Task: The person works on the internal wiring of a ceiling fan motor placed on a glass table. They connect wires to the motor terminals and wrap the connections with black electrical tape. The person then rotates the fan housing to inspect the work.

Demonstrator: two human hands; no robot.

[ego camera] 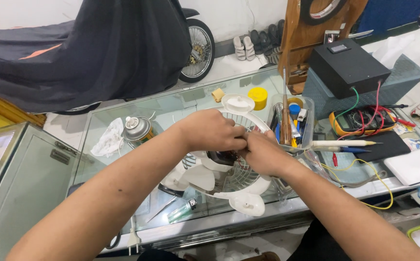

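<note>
1. Centrally, both forearms reach in from the bottom edge and meet over a white fan point(229, 181) lying flat on the glass table point(171, 111).
2. Left hand point(210, 130): knuckles up, fingers curled tight, pinching at the fan's dark hub point(221, 157); what they grip is hidden.
3. Right hand point(263, 153): pressed against the left, fingers bent down onto the same hub; whether they hold anything, cannot tell.
4. Count on table: one spray can point(137, 128), one crumpled white cloth point(109, 137), one green lighter point(182, 210), one clear tool bin point(292, 123), one multimeter point(360, 121), one black box point(348, 66).
</note>
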